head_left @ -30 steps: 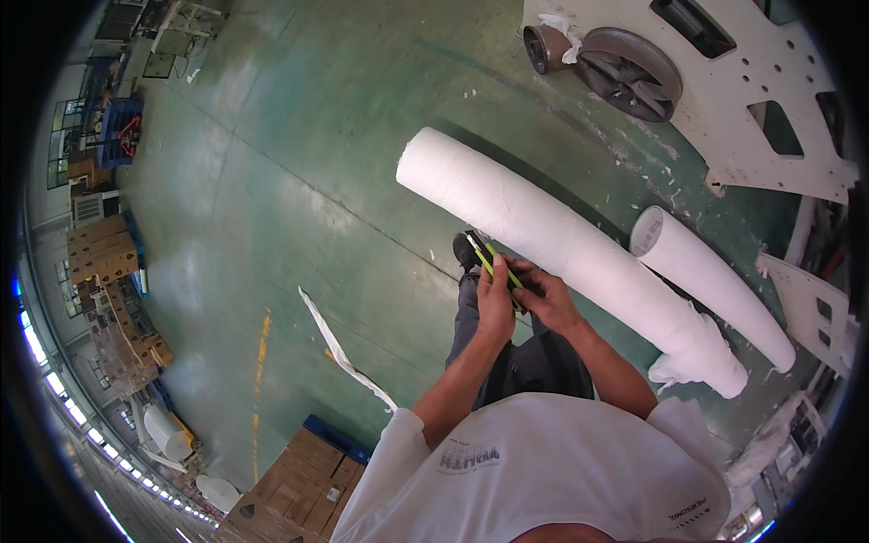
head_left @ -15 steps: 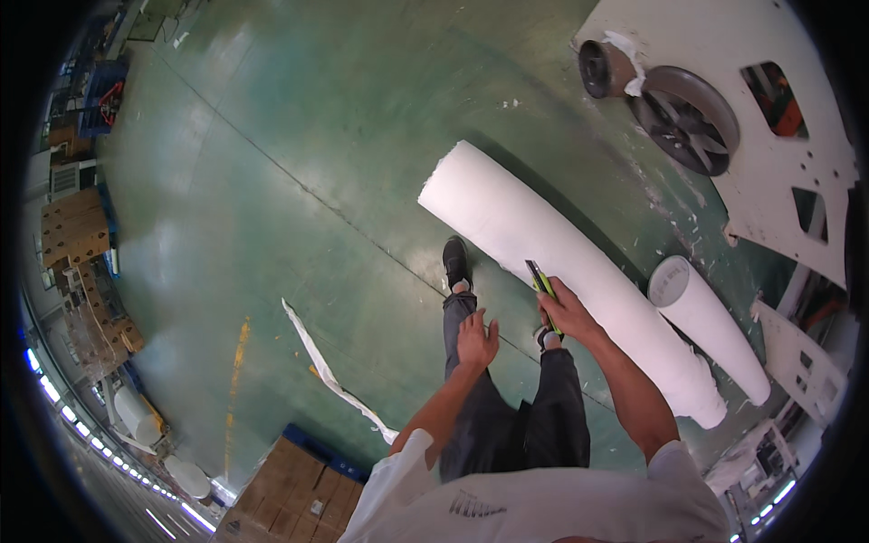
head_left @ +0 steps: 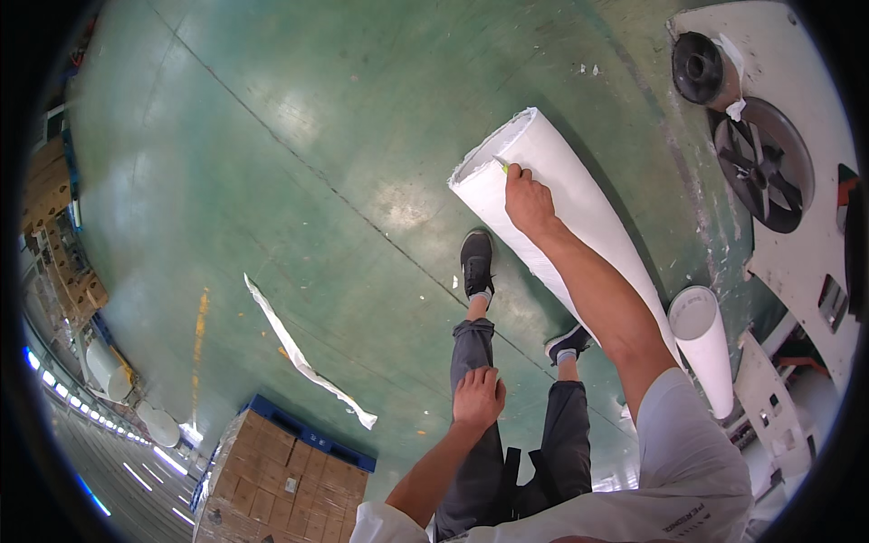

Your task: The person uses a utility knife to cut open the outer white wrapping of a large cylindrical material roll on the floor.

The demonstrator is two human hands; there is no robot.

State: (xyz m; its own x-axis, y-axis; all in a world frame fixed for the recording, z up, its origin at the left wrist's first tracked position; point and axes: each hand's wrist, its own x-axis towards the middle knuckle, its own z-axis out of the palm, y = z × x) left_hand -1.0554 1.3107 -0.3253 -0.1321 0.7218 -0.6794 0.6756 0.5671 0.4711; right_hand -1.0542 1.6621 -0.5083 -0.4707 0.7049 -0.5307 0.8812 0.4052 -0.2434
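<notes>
A long white roll lies on the green floor in front of me. My right hand reaches out to its near end and presses a small yellow-green cutter against the wrapping by the rim. My left hand rests on my left thigh, fingers loosely curled and holding nothing. My feet in dark shoes stand close beside the roll.
A second, shorter white roll lies to the right. A white machine frame with round black hubs fills the upper right. A torn white strip lies on the floor at left. Stacked cartons on a blue pallet stand at lower left.
My right arm has stretched forward along the roll to its end, carrying the cutter. My left hand dropped from in front of me onto my thigh. The view swung toward the roll's end.
</notes>
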